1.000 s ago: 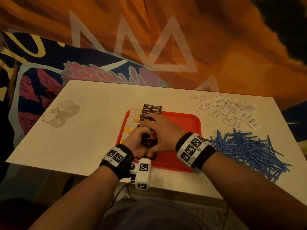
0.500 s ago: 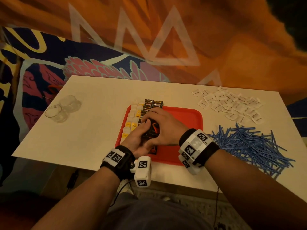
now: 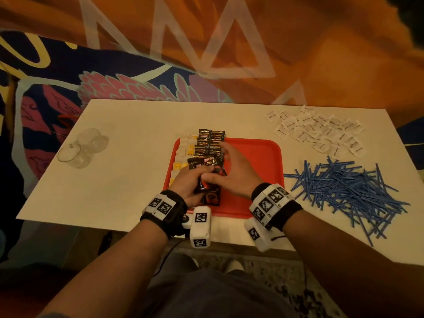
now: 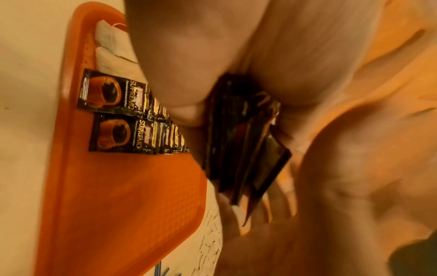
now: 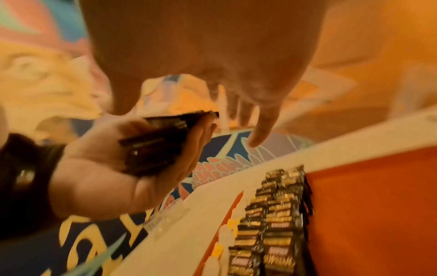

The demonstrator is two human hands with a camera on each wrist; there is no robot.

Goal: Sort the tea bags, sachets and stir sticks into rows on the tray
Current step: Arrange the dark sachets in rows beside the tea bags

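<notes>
A red tray (image 3: 257, 157) lies at the table's middle. Along its left edge runs a column of tea bags (image 3: 183, 148), and beside them two rows of black coffee sachets (image 3: 211, 138) overlap from far to near. My left hand (image 3: 185, 182) grips a stack of black coffee sachets (image 3: 204, 166) above the tray's near left part; the same stack (image 4: 243, 149) shows edge-on in the left wrist view. My right hand (image 3: 234, 175) hovers over the tray with straight fingers (image 5: 260, 127), its thumb at the stack (image 5: 153, 147). It holds nothing that I can see.
A heap of white sachets (image 3: 316, 131) lies at the table's far right. Loose blue stir sticks (image 3: 344, 189) are piled at the near right. Two clear glass cups (image 3: 80, 148) lie on the left. The tray's right half (image 5: 366, 205) is bare red.
My right hand, which lay curled over the stack and the left hand, has opened and its fingers have stretched toward the far rows. The left hand still holds the stack.
</notes>
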